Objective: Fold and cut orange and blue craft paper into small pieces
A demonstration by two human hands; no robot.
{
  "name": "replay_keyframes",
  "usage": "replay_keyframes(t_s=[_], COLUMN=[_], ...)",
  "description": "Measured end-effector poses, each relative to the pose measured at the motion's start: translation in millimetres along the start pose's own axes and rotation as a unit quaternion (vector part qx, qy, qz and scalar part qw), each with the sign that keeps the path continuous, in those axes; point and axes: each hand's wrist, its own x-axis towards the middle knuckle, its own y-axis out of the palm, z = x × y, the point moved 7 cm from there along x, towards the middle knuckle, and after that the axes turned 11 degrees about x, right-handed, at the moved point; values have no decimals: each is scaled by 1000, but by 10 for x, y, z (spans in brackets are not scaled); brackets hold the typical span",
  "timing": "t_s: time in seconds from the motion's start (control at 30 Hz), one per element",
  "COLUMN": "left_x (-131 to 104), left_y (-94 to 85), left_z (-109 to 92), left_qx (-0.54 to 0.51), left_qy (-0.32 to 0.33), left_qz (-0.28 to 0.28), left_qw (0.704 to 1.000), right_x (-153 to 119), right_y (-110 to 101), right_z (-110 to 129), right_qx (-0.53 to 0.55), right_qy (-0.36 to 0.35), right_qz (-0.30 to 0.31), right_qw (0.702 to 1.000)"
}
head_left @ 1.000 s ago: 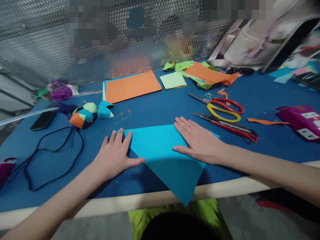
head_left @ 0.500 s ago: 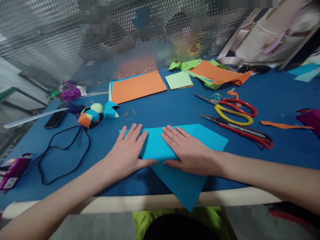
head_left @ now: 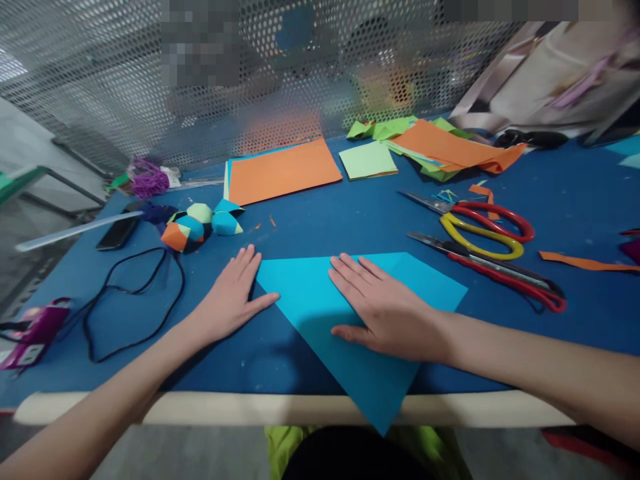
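A folded sheet of bright blue paper (head_left: pixel 305 287) lies on the blue tabletop, one corner hanging past the front edge. My right hand (head_left: pixel 383 303) rests flat on it, fingers stretched toward the fold along its far side and thumb apart. At the sheet's left corner, my left hand (head_left: pixel 234 293) lies on the tabletop with fingers straight and thumb spread toward the paper; it holds nothing. To the right are scissors (head_left: pixel 480 230) with red and yellow handles and a box cutter (head_left: pixel 500 270).
Orange sheets (head_left: pixel 285 172), a pale green pad (head_left: pixel 369 160) and crumpled orange paper (head_left: pixel 450 147) lie behind. On the left are a paper ball shape (head_left: pixel 187 227), a phone (head_left: pixel 117 232) and a black cord (head_left: pixel 85 327). A perforated metal screen (head_left: pixel 280 73) borders the back.
My left hand has slid left off the blue paper, uncovering its left corner. My right hand remains flat on the sheet. The whole view has shifted slightly.
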Motion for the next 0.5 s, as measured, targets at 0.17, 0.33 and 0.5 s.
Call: replay_keyframes(t_s=[0.17,0.33,0.5], left_x=[-39,-248,-311], left_y=[-213,-259,-179], left_z=[-206,-1024,-1220], left_qx=[10,-60,-71], left_qy=[3,209,250], left_qz=[-77,-96,-92], left_qw=[997,971,961], right_x=[18,-16,-181], right_y=[-68,-65,-64], right_z=[8,254,-34], right_qx=[49,44,29], right_qy=[18,-38,17], right_qz=[52,39,54], right_qw=[997,998,998])
